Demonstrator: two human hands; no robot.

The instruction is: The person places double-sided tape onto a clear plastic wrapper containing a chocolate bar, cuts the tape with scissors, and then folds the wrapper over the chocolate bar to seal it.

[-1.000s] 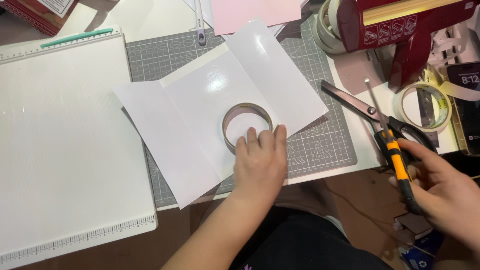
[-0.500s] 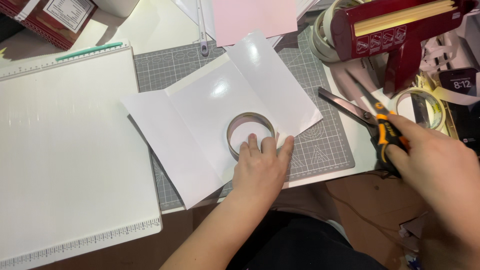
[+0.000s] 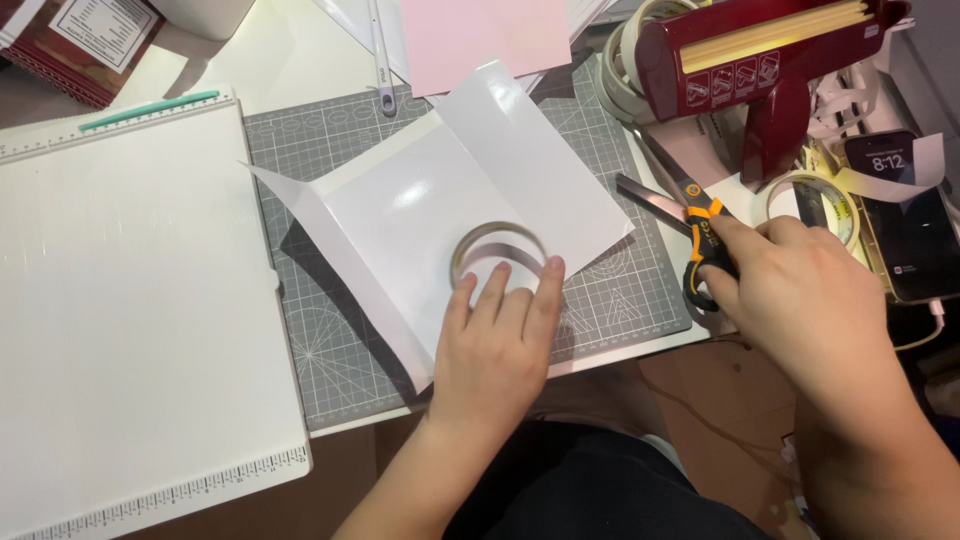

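Note:
A folded sheet of glossy white card (image 3: 450, 190) lies on a grey cutting mat (image 3: 330, 340). On the card rests a roll of clear tape (image 3: 497, 252). My left hand (image 3: 495, 345) lies flat on the card with its fingers spread over the roll's near edge. To the right, my right hand (image 3: 800, 290) grips the black and orange handles of a pair of scissors (image 3: 690, 225), whose blades point up and left over the mat's right edge.
A large white scoring board (image 3: 130, 310) covers the left of the table. A dark red tape dispenser gun (image 3: 770, 70), a ring of masking tape (image 3: 825, 200) and a phone (image 3: 905, 215) sit at the right. Pink paper (image 3: 480, 35) lies at the top.
My right hand has moved up and left, taking the scissors by their handles over the table's right side. My left hand stays on the tape roll and card.

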